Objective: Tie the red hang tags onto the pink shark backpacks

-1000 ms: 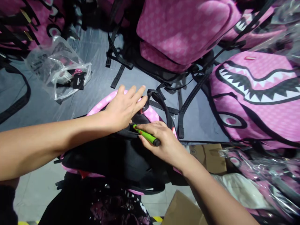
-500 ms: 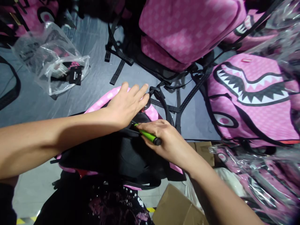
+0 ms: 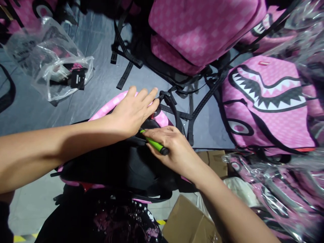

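A black backpack with pink checked trim [image 3: 105, 109] lies in front of me, its black inner side [image 3: 108, 165] facing up. My left hand [image 3: 134, 109] bends over its pink upper edge and grips there; the fingertips are partly hidden behind the rim. Below and to the right, my right hand [image 3: 167, 143] is closed around a slim green tool with a black end [image 3: 157, 145]. The tool's front points into the dark fabric beside my left palm, and its tip is hidden. Black straps [image 3: 174, 104] lie just beyond both hands.
A pink backpack [image 3: 207, 33] stands at the back of the grey table [image 3: 101, 74]. Another, with a toothed mouth print [image 3: 268, 98], is on the right. A clear plastic bag [image 3: 58, 67] lies left. Wrapped pink bags [image 3: 280, 195] and a cardboard box [image 3: 192, 222] are below.
The whole view has shifted slightly, so everything sits a little further left. Both hands keep their holds, and the green tool stays at nearly the same place on the backpack.
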Tool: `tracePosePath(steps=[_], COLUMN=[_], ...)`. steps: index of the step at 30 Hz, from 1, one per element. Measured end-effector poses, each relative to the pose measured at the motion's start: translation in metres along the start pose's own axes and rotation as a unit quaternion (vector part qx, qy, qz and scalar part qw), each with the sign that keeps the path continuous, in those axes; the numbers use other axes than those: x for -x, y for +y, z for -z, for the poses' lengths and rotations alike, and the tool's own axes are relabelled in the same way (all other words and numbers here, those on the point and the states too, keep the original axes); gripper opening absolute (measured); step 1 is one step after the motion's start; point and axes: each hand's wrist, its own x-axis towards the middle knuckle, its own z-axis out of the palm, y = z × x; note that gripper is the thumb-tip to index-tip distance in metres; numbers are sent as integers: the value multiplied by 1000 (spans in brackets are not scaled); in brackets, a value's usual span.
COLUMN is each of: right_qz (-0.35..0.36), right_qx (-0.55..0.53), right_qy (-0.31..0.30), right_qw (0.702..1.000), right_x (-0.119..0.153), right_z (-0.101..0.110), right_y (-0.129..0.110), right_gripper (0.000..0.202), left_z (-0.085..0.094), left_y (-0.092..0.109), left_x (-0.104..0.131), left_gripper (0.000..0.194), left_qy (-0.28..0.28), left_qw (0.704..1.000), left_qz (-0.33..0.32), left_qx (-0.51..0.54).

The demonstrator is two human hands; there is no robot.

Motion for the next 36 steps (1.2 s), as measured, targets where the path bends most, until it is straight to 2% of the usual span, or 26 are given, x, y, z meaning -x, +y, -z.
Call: tracePosePath(steps=[9,13,16,20,26,31,36], right_qz=[-37,-35,-59,-82,-139,-177,-204], right_qx=[14,-18,-21,-55,-42,-58,-81], right_qy=[28,48,44,115,211,275,324], right_qw=[999,998,997,988,967,943,920], right_x=[2,5,7,9,11,10,6], right_z=[-6,-7,-10,-18,-31,-46,-60], right_y=[-4,-3,-3,-5,-14,-19,-23], right_gripper=[22,26,26,21,8,8,13], left_z=[3,2,3,4,3,1,3], left_y=[1,1,1,2,2,1,1], left_x=[0,-1,-1,-2,-1,0,1], left_gripper=[74,74,75,76,79,72,73], left_qy=[-2,-7,-9,-17,-13,6,-9], left_qw=[1000,1000,1000,1000,1000,1000,1000], left_qz=[-1,-5,-2,-3,-4,-2,1], left_qx=[-6,-21,-25,-21,-18,-13,-25])
